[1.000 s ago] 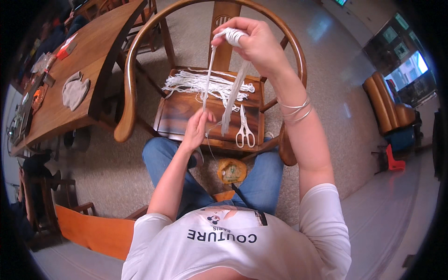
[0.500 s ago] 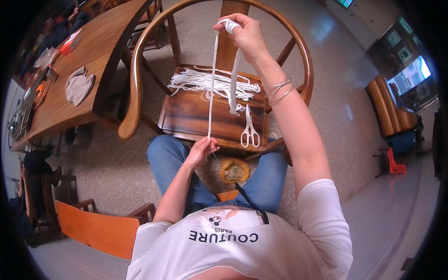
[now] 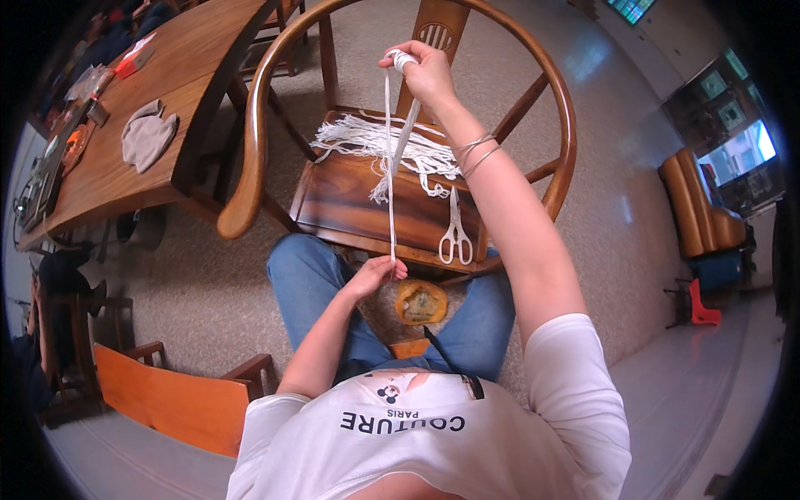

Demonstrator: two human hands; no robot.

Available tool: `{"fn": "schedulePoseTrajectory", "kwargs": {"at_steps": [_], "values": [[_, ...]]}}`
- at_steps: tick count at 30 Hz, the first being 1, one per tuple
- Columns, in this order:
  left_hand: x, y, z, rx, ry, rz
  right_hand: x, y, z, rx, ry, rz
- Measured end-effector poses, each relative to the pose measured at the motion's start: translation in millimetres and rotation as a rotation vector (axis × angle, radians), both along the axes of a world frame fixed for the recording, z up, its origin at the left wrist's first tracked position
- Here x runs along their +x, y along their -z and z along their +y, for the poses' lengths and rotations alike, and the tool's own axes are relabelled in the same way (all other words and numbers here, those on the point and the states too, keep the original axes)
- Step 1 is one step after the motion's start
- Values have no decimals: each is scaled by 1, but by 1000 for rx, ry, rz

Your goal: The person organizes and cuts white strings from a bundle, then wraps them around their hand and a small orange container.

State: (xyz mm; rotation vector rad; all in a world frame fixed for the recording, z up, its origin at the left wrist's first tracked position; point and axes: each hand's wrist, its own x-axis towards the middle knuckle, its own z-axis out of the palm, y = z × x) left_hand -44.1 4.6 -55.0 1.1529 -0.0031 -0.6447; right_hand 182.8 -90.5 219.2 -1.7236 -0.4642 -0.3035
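My right hand (image 3: 427, 73) is raised over the far part of a wooden armchair seat (image 3: 367, 200), closed, with white cord wrapped round its fingers. From it a length of white cord (image 3: 390, 167) runs taut down to my left hand (image 3: 377, 277), which pinches the lower end just off the seat's near edge. A second, looser strand bundle (image 3: 405, 136) dangles from my right hand, its frayed end over the seat. On the seat lies a pile of white cords (image 3: 354, 136) with tasselled ends. White-handled scissors (image 3: 456, 235) rest at the seat's right side, blades pointing away.
A yellow bag-like container (image 3: 421, 302) stands between my knees. The chair's curved armrest (image 3: 568, 125) rings the seat. At left is a wooden table (image 3: 100, 183) with a beige cloth (image 3: 150, 136). An orange wooden bench (image 3: 171, 400) stands lower left, near another person's legs.
My right hand has moved slightly left and nearer, and my left hand slightly right and nearer. The loose strands have swung left, crossing behind the taut cord.
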Motion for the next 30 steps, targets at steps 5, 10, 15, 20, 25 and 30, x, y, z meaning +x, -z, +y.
{"fn": "schedulePoseTrajectory", "kwargs": {"at_steps": [5,10,15,20,25,30], "values": [[1,22,3,191,4,-46,1,10,6,21,39,-31],[0,19,3,253,-22,-10,-36,-13,4,-14,-67,0],[-2,19,0,312,-57,-145,-48,-16,5,16,-148,-57],[-19,8,-14,82,9,-70,-31,-5,5,-210,-82,-42],[-16,-1,-10,-162,-13,255,-6,32,-13,-342,-25,49],[-13,4,-6,-272,-91,324,-10,31,-49,-313,-69,34]]}}
